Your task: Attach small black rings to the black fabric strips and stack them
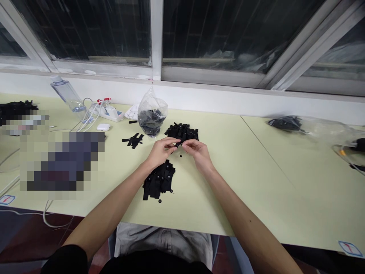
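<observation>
Near the middle of the table my left hand point(161, 153) pinches a small black strip point(177, 145) between thumb and fingers. My right hand point(199, 153) meets it from the other side, its thumb and forefinger closed at the strip's end; what exactly they grip is too small to make out. Just beyond the fingers is a heap of black strips point(184, 131). A second pile of flat black strips point(159, 180), some with white marks such as an M, lies closer to me by my left wrist. A tiny black ring point(180, 156) rests below my fingertips.
A clear plastic bag point(153, 116) of black pieces stands behind, with a few loose strips point(133, 140) to its left. Farther left are a tilted bottle point(68, 95), a power strip point(112, 113) with cables and a white case point(103, 126). Another bag point(313, 127) lies right.
</observation>
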Available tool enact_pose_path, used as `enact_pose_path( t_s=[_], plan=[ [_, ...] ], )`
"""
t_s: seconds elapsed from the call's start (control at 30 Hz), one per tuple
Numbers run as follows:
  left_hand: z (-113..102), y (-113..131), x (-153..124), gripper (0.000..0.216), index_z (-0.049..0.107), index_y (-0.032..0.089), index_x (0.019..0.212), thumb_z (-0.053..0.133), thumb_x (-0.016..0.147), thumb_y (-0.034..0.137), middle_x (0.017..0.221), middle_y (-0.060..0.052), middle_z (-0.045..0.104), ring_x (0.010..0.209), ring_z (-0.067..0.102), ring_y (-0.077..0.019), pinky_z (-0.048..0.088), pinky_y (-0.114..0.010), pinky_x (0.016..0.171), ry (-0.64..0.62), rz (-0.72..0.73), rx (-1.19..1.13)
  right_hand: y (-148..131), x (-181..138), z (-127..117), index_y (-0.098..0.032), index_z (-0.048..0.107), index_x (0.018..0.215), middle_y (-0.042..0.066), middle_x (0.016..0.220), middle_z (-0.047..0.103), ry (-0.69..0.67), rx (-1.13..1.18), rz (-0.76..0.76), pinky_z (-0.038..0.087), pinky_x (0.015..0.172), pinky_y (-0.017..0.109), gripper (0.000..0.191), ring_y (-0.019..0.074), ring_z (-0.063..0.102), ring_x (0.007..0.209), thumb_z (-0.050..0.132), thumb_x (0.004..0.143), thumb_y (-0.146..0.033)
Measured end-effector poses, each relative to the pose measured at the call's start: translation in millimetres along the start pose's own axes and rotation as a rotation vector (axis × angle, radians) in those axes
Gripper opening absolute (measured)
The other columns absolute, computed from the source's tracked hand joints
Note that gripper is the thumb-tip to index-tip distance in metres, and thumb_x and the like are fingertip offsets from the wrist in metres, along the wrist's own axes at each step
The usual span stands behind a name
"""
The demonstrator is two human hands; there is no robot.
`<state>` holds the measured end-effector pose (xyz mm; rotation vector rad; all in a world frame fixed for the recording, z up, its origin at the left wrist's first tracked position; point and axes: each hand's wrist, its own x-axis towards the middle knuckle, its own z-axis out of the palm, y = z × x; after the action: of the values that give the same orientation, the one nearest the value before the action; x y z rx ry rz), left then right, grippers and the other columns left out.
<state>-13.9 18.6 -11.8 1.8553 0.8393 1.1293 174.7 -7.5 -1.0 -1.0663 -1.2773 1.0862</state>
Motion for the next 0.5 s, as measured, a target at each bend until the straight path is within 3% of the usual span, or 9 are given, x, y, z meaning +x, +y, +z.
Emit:
enact_pose_path(
  t_s=[0.27,0.5],
  plan=[
    [4.1,5.2,-1.8,0.042,0.066,0.025,0.126,0.060,0.087,0.010,0.134,-0.009,0.058,0.103,0.064,-0.0162,0.056,-0.033,0.091,0.004,0.043,-0.021,4.5,-0.5,2.2,-0.022,0.073,0.083,0.004,0.087,0.068,-0.037,-0.002,-0.023,0.046,0.076,0.033,0.020,0.0185,0.060,0.082,0.080,0.074,-0.039],
    [8.1,8.2,-3.5,0.044,0.064,0.026,0.128,0.060,0.087,0.010,0.135,-0.009,0.056,0.086,0.065,-0.0108,0.057,-0.031,0.086,-0.007,0.034,-0.039,2.9,-2.1,3.7,-0.022,0.072,0.083,0.003,0.083,0.068,-0.018,0.004,-0.008,0.047,0.073,0.033,0.020,0.0168,0.060,0.076,0.079,0.074,-0.039]
  ],
)
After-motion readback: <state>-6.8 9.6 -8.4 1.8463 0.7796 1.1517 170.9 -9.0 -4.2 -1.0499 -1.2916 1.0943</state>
